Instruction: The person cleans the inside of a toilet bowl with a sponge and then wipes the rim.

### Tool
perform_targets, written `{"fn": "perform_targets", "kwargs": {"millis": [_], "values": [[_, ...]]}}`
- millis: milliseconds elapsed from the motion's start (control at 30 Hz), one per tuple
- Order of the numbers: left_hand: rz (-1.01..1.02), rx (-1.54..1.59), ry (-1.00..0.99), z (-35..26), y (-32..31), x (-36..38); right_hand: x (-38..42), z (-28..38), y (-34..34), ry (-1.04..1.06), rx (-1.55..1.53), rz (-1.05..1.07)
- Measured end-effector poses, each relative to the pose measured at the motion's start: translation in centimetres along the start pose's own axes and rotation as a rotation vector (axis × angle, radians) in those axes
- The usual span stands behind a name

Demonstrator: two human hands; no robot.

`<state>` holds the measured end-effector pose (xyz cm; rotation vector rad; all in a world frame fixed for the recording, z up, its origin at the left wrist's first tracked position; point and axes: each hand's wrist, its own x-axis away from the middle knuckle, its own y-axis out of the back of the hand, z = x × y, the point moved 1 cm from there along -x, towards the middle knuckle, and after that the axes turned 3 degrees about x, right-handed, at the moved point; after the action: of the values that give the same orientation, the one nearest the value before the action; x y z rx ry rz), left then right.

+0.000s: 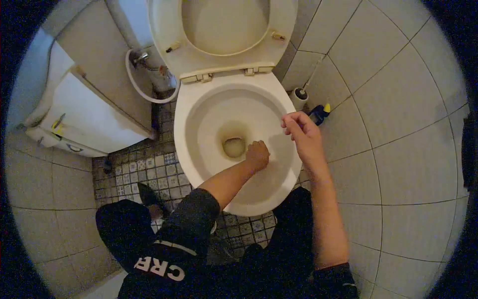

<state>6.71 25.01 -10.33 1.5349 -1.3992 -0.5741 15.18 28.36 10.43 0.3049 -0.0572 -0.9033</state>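
Observation:
Below me is a white toilet bowl with its seat and lid raised against the back. Yellowish stains ring the drain, where a little water stands. My left hand is down over the inside of the bowl, right of the drain. Its fingers are curled closed, and whatever they may hold is hidden. Over the right rim, my right hand is raised with thumb and fingers pinched together. I cannot make out anything between them.
Right of the bowl stand a toilet brush in its holder and a dark blue bottle with a yellow cap. A white cabinet and a looped white hose are on the left. Tiled walls close in on both sides.

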Motion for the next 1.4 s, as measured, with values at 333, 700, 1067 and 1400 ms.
{"fn": "perform_targets", "kwargs": {"millis": [333, 700, 1067, 1400], "values": [[-0.117, -0.035, -0.071, 0.7, 1.2, -0.1, 0.3, -0.3, 1.7, -0.022, -0.022, -0.016], [-0.241, 0.119, -0.053, 1.9, -0.6, -2.6, 0.6, 0.3, 2.0, -0.084, -0.03, -0.018], [-0.309, -0.095, -0.11, 2.6, -1.6, -5.3, 0.3, 0.2, 2.2, -0.07, -0.036, 0.006], [-0.353, 0.229, 0.009, 0.9, 1.4, -2.9, 0.4, 0.1, 1.9, -0.096, -0.04, -0.013]]}}
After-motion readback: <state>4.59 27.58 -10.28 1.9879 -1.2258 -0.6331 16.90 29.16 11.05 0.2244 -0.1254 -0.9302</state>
